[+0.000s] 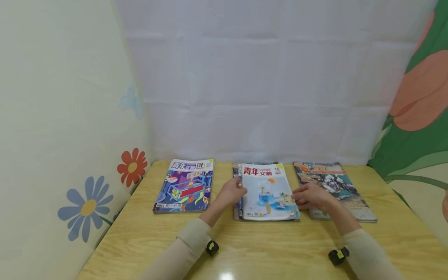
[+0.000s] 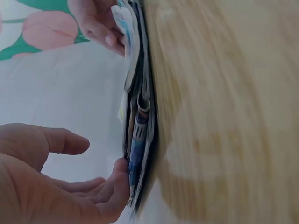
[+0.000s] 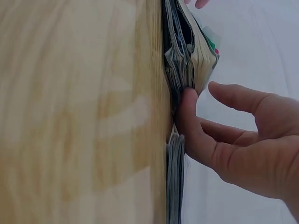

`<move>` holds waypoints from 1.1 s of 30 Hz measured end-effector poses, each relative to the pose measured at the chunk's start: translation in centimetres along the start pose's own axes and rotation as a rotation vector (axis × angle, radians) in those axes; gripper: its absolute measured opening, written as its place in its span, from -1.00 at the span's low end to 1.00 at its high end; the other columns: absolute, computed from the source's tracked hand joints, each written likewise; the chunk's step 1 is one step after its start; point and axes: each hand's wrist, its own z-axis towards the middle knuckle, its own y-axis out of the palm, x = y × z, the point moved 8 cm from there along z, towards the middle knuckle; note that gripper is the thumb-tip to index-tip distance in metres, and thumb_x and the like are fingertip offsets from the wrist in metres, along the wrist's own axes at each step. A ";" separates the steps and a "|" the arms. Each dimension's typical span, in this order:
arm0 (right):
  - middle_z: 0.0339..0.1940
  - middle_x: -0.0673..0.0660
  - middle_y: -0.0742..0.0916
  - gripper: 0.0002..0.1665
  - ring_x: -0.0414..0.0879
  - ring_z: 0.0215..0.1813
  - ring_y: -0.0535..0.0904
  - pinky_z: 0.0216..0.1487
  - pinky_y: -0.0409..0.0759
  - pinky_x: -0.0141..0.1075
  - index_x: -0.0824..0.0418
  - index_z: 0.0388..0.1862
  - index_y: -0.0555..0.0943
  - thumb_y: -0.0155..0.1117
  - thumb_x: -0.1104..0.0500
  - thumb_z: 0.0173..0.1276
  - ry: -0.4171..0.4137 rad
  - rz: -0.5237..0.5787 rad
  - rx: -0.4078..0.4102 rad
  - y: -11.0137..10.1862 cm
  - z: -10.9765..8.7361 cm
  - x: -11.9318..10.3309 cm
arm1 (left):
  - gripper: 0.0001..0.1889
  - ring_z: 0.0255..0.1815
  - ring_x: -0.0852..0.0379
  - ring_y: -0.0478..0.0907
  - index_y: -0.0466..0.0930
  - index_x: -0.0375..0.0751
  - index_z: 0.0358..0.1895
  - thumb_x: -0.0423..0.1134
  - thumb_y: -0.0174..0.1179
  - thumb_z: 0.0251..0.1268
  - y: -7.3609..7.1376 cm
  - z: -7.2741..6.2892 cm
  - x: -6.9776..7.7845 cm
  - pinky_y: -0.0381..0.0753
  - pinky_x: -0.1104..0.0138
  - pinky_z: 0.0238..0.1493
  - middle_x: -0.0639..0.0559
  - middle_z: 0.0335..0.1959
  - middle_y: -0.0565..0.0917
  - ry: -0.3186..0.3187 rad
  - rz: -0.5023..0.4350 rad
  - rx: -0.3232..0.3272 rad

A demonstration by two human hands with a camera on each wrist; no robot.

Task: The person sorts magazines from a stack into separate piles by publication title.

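A stack of magazines (image 1: pixel 267 186) lies in the middle of the table, its top cover white with a blue island picture. My left hand (image 1: pixel 231 192) is at the stack's left edge; in the left wrist view a fingertip touches the side while the thumb stands away. A rolled or bent blue magazine (image 2: pixel 138 140) shows between the layers there. On the opposite side my right hand (image 1: pixel 312 195) has a fingertip against the stack's right edge, its thumb held apart near the cover. In the right wrist view the pages (image 3: pixel 201 60) fan apart slightly.
To the left lies a purple-covered magazine pile (image 1: pixel 183 186). Close by the right hand is another pile (image 1: pixel 341 186) with a dark picture cover. The wooden table (image 1: pixel 266 249) meets a white cloth backdrop (image 1: pixel 259 97) behind, with painted walls at both sides.
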 end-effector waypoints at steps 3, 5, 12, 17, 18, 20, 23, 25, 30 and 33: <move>0.08 0.41 0.65 -0.28 0.20 0.07 0.65 -0.01 0.69 -0.06 0.67 0.40 0.27 0.30 0.25 0.48 -0.012 -0.017 0.001 0.2 0.1 0.0 | -0.41 0.09 -0.10 0.56 0.36 -0.42 0.42 -0.25 0.18 0.38 0.0 0.2 -0.9 0.60 0.07 0.10 -0.30 0.23 0.54 -0.064 -0.131 0.007; 0.15 0.44 0.62 -0.27 0.22 0.12 0.64 0.02 0.69 -0.05 0.65 0.41 0.28 0.31 0.24 0.48 -0.024 -0.032 -0.003 0.4 0.2 0.0 | -0.45 0.05 -0.07 0.58 0.36 -0.46 0.41 -0.28 0.15 0.43 0.1 0.4 -1.5 0.60 0.10 0.11 -0.28 0.20 0.56 -0.106 -0.282 -0.008; 0.19 0.44 0.62 -0.33 -0.11 -0.26 0.65 0.03 0.67 -0.03 0.61 0.41 0.33 0.29 0.25 0.49 -0.062 -0.083 -0.021 0.5 0.2 -0.5 | -0.55 -0.18 0.08 0.64 0.47 -0.51 0.31 -0.43 0.18 0.41 1.1 0.5 -2.1 0.67 0.25 -0.03 -0.21 -0.03 0.68 -0.166 -0.609 -0.129; 0.15 0.40 0.64 -0.38 0.12 0.03 0.69 0.03 0.67 -0.02 0.63 0.39 0.33 0.24 0.33 0.48 -0.070 -0.049 -0.042 0.5 0.3 -0.7 | -0.39 -0.06 -0.01 0.65 0.33 -0.50 0.41 -0.37 0.28 0.36 1.5 0.1 -1.5 0.68 0.16 0.00 -0.24 0.04 0.63 -0.114 -0.516 -0.146; 0.15 0.42 0.63 -0.38 0.18 0.08 0.66 0.03 0.67 -0.01 0.64 0.39 0.32 0.23 0.34 0.48 -0.071 -0.046 -0.048 0.5 0.3 -0.8 | -0.36 -0.05 -0.04 0.66 0.30 -0.50 0.42 -0.35 0.31 0.34 1.6 0.0 -1.3 0.69 0.14 -0.02 -0.25 0.04 0.62 -0.110 -0.491 -0.146; 0.17 0.43 0.61 -0.38 0.27 0.16 0.61 0.04 0.67 0.00 0.64 0.40 0.31 0.22 0.36 0.48 -0.069 -0.050 -0.045 0.4 0.3 -0.8 | -0.31 -0.04 -0.10 0.67 0.27 -0.49 0.43 -0.33 0.36 0.31 1.7 -0.3 -1.0 0.71 0.12 -0.07 -0.25 0.00 0.62 -0.108 -0.442 -0.145; 0.21 0.45 0.58 -0.36 0.31 0.20 0.57 0.07 0.65 0.02 0.64 0.41 0.29 0.22 0.37 0.47 -0.069 -0.063 -0.035 0.2 0.2 -0.9 | -0.28 -0.06 -0.14 0.68 0.25 -0.48 0.44 -0.38 0.38 0.27 2.0 -0.4 -0.8 0.73 0.12 -0.13 -0.25 -0.04 0.62 -0.098 -0.417 -0.142; 0.21 0.46 0.57 -0.36 0.31 0.20 0.57 0.07 0.65 0.04 0.64 0.41 0.28 0.21 0.37 0.47 -0.071 -0.063 -0.030 0.2 0.0 -1.0 | -0.26 -0.07 -0.14 0.67 0.22 -0.47 0.46 -0.45 0.37 0.25 2.1 -0.4 -0.7 0.73 0.12 -0.14 -0.25 -0.04 0.61 -0.087 -0.420 -0.135; 0.17 0.44 0.60 -0.36 0.24 0.09 0.64 0.01 0.67 0.02 0.64 0.41 0.28 0.21 0.39 0.46 -0.081 -0.067 0.005 -0.1 -0.4 -1.3 | -0.23 -0.09 -0.14 0.66 0.18 -0.45 0.49 -0.56 0.33 0.22 2.3 -0.4 -0.6 0.73 0.10 -0.16 -0.27 -0.04 0.57 -0.069 -0.438 -0.132; 0.13 0.41 0.63 -0.37 0.15 0.01 0.67 -0.04 0.69 -0.01 0.63 0.40 0.30 0.23 0.40 0.44 -0.076 -0.070 0.041 -0.3 -0.7 -1.2 | -0.24 -0.10 -0.14 0.66 0.19 -0.45 0.47 -0.58 0.32 0.21 2.5 -0.5 -0.6 0.74 0.10 -0.17 -0.27 -0.05 0.57 -0.069 -0.437 -0.138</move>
